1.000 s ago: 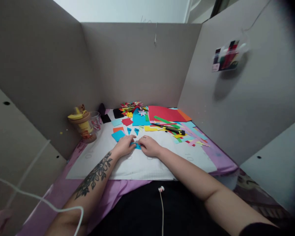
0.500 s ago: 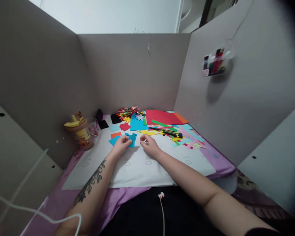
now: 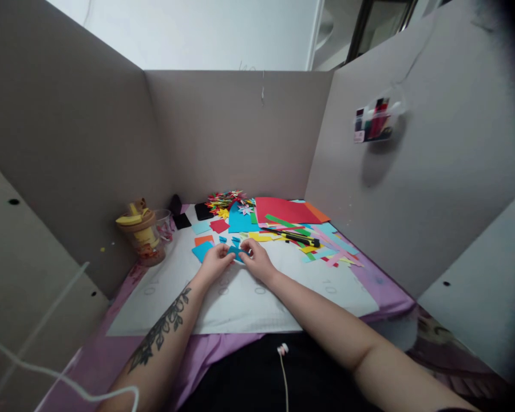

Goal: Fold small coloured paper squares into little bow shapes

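A small blue piece of paper (image 3: 237,252) is pinched between both hands, just above the white sheet (image 3: 278,312). My left hand (image 3: 217,260) grips its left side, thumb on top. My right hand (image 3: 258,259) grips its right side with thumb and fingers. Just beyond the fingertips lie small folded blue paper pieces (image 3: 236,241). Left of my left hand rest a larger blue paper square (image 3: 201,252) and an orange paper piece (image 3: 203,240). Whether the held piece is folded is too small to tell.
A black-and-yellow utility knife (image 3: 302,237) lies among coloured paper strips (image 3: 332,243). Behind are red sheets (image 3: 285,210) and a pile of folded paper stars (image 3: 225,200). A yellow-lidded cup (image 3: 143,234) stands at left. Grey panels (image 3: 240,126) enclose the table.
My right hand has closed on the blue paper, which only my left hand held before. The paper has turned flatter between the two hands. The camera view has tipped slightly upward.
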A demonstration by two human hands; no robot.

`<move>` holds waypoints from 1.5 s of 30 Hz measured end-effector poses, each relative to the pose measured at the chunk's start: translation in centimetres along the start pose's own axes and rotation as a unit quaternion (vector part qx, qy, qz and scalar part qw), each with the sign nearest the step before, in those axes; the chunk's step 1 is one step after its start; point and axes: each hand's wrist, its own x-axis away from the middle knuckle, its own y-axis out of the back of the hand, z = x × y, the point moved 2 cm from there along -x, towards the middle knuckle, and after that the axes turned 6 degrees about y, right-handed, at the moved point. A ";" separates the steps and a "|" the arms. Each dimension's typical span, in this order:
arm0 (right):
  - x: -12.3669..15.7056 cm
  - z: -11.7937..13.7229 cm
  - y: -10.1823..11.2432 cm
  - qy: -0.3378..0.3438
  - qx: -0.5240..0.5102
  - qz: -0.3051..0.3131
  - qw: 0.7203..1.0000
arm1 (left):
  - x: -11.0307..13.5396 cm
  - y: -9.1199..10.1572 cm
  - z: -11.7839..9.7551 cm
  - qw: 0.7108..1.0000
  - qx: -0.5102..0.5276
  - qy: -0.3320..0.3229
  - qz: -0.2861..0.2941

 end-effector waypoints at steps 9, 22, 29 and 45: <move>0.0 0.5 0.1 0.040 0.008 0.014 0.999 | -0.1 0.2 0.3 1.000 0.004 -0.003 -0.014; 0.0 0.6 0.2 0.033 0.001 0.007 0.999 | 0.0 0.1 0.5 0.999 -0.026 -0.022 -0.003; 0.0 0.8 0.3 0.074 0.002 0.005 0.997 | -0.1 0.1 0.7 1.000 -0.019 -0.023 0.001; 0.0 0.6 0.3 0.002 0.002 -0.018 1.000 | 0.2 -0.2 0.4 1.000 -0.020 -0.013 0.002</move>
